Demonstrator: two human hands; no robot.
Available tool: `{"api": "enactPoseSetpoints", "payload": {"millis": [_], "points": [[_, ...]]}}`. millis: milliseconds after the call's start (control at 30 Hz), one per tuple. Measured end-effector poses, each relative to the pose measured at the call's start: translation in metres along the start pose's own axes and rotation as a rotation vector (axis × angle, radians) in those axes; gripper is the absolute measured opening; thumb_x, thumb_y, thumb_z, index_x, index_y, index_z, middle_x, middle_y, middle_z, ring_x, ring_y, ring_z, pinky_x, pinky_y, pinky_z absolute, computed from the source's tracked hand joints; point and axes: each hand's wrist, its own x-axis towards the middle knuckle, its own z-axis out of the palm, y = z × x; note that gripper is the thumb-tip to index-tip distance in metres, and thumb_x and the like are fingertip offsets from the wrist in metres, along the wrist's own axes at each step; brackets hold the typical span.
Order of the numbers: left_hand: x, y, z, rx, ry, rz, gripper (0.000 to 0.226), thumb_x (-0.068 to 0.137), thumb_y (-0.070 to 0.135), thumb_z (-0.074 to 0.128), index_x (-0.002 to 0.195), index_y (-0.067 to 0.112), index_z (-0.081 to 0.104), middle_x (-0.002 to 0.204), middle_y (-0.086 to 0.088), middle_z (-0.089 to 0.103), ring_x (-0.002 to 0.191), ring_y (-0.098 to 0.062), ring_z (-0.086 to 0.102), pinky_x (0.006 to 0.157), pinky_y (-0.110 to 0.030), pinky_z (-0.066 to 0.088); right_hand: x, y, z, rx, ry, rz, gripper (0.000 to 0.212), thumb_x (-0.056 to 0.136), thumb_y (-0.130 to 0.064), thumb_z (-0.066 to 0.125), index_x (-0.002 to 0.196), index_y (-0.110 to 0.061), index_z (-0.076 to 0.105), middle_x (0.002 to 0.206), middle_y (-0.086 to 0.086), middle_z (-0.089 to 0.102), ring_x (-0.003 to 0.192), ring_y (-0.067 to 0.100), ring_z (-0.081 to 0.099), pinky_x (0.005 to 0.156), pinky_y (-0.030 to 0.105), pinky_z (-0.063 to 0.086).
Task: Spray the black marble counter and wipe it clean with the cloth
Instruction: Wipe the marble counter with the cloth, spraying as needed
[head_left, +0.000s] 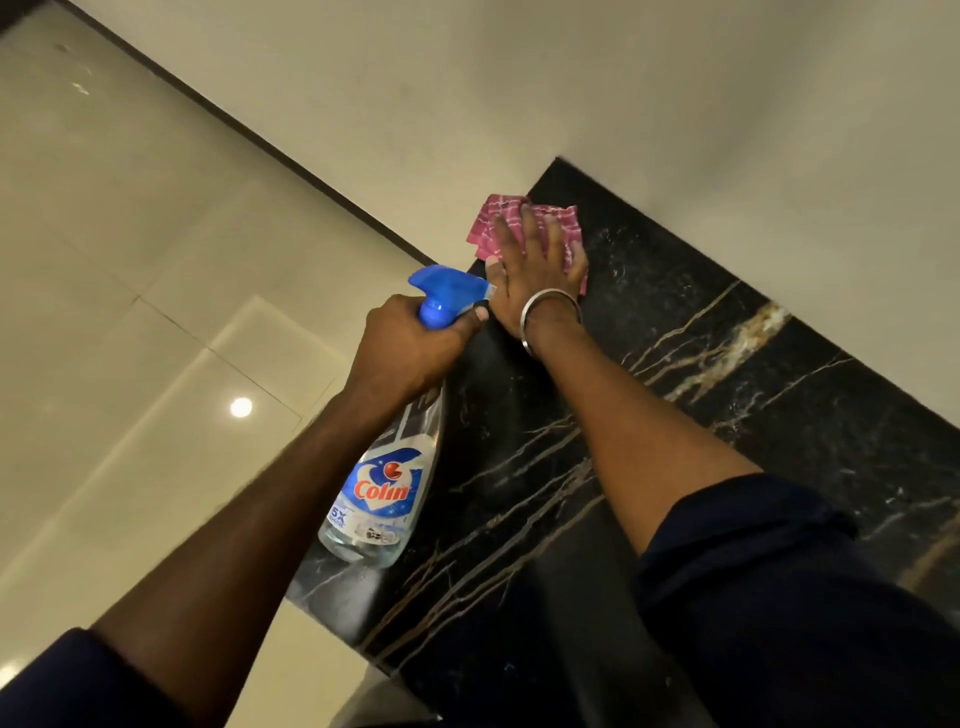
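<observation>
We see our two bare forearms coming out of dark navy sleeves (769, 597) pushed up near the elbows. Our right hand (537, 270) has a plain silver bangle (550, 312) around its wrist; our left hand (410, 348) wears nothing.

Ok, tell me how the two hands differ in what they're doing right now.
The left hand is curled in a fist around the spray bottle neck; the right hand lies flat, fingers spread, pressing the pink cloth on the counter. The right wrist wears a bangle; the left is bare. Both reach out from dark sleeves.
</observation>
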Motion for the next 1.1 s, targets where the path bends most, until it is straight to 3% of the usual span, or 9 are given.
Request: {"api": "enactPoseSetpoints", "payload": {"millis": [133,267,433,567,667,733,767,1000,1100], "points": [[-0.024,-0.021,-0.011,-0.011,0.034,-0.045,0.035,0.085,0.049,0.065,0.078,0.015,0.062,0.065,0.000,0.060,0.061,-0.012,0.058,0.055,-0.019,0.040,-0.042,-0.025,0.017,-0.049,0.002,-0.048,0.060,0.102,-0.044,0.026,0.157,-0.033,0.006,0.167,-0.001,-0.002,0.152,0.026,-0.001,0.117,0.056,0.003],[-0.048,-0.046,-0.030,0.014,0.089,-0.100,0.035,0.088,0.045,0.064,0.065,0.022,0.051,0.057,0.004,0.054,0.052,-0.007,0.051,0.050,-0.014,0.033,-0.087,-0.053,0.035,-0.031,-0.001,-0.128,0.059,0.101,-0.043,0.027,0.157,-0.032,0.010,0.166,0.002,0.004,0.152,0.028,0.003,0.117,0.059,0.008],[-0.075,-0.081,-0.054,-0.022,0.142,-0.180,0.038,0.087,0.048,0.064,0.066,0.019,0.053,0.059,-0.001,0.056,0.056,-0.013,0.053,0.053,-0.023,0.036,-0.148,-0.089,0.061,0.009,-0.029,-0.253,0.062,0.098,-0.043,0.028,0.157,-0.032,0.013,0.166,0.003,0.007,0.152,0.029,0.005,0.115,0.059,0.007],[-0.093,-0.104,-0.065,-0.039,0.179,-0.242,0.047,0.083,0.057,0.064,0.072,0.012,0.060,0.063,-0.007,0.062,0.060,-0.019,0.059,0.055,-0.025,0.040,-0.192,-0.118,0.079,0.007,-0.087,-0.334,0.064,0.098,-0.043,0.022,0.158,-0.029,0.002,0.166,0.004,0.000,0.152,0.029,-0.001,0.116,0.060,0.005],[-0.101,-0.113,-0.068,-0.015,0.210,-0.287,0.044,0.084,0.055,0.064,0.065,0.017,0.052,0.058,-0.002,0.053,0.055,-0.014,0.051,0.052,-0.024,0.035,-0.218,-0.136,0.084,0.011,-0.154,-0.413,0.061,0.103,-0.042,0.019,0.158,-0.027,-0.004,0.166,0.003,-0.010,0.152,0.028,-0.013,0.116,0.054,-0.018],[-0.107,-0.117,-0.068,0.003,0.215,-0.294,0.043,0.085,0.054,0.064,0.065,0.018,0.051,0.059,-0.002,0.052,0.055,-0.013,0.050,0.053,-0.023,0.036,-0.235,-0.145,0.083,0.000,-0.211,-0.492,0.062,0.104,-0.045,0.021,0.157,-0.026,-0.005,0.166,0.004,-0.013,0.149,0.026,-0.022,0.100,0.042,-0.042],[-0.110,-0.118,-0.068,0.010,0.215,-0.293,0.043,0.085,0.054,0.063,0.065,0.018,0.050,0.059,-0.002,0.052,0.055,-0.013,0.050,0.053,-0.023,0.037,-0.243,-0.149,0.084,-0.026,-0.212,-0.528,0.065,0.104,-0.049,0.023,0.158,-0.024,-0.004,0.166,0.005,-0.011,0.149,0.027,-0.022,0.097,0.041,-0.045],[-0.122,-0.128,-0.066,0.008,0.225,-0.279,0.042,0.086,0.055,0.062,0.069,0.018,0.051,0.061,-0.001,0.052,0.056,-0.011,0.050,0.055,-0.021,0.038,-0.276,-0.165,0.101,-0.193,-0.187,-0.646,0.081,0.094,-0.065,0.031,0.158,-0.023,0.003,0.166,0.010,-0.001,0.149,0.037,-0.017,0.116,0.059,-0.016],[-0.127,-0.126,-0.068,0.006,0.220,-0.278,0.045,0.086,0.055,0.061,0.076,0.012,0.054,0.063,-0.003,0.054,0.058,-0.013,0.051,0.056,-0.022,0.039,-0.287,-0.168,0.102,-0.219,-0.139,-0.688,0.083,0.095,-0.065,0.030,0.153,-0.020,-0.008,0.165,0.011,-0.001,0.142,0.037,-0.036,0.118,0.059,-0.015]]}}
